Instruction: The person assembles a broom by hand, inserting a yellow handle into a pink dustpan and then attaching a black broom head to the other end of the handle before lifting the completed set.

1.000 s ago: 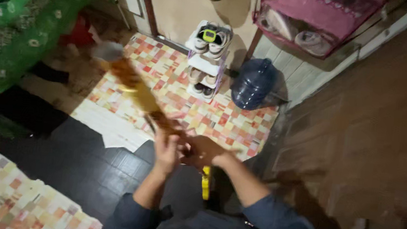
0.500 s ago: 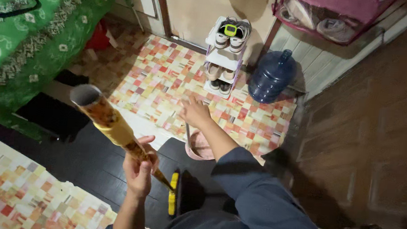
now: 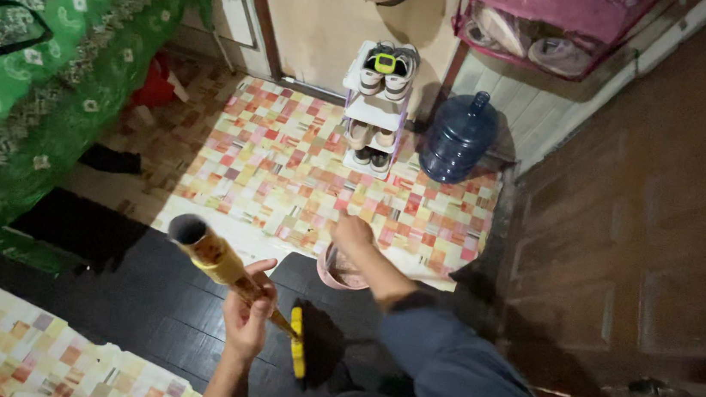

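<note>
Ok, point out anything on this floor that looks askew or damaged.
The checkered floor mat has a ragged, uneven near edge with pale backing showing against the dark floor. Another patch of the same pattern lies apart at lower left. The shoe rack and water jug stand upright.

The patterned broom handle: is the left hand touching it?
Touching. The head view shows the left hand with its fingers closed around the patterned broom handle, whose hollow end points up toward the camera.
</note>
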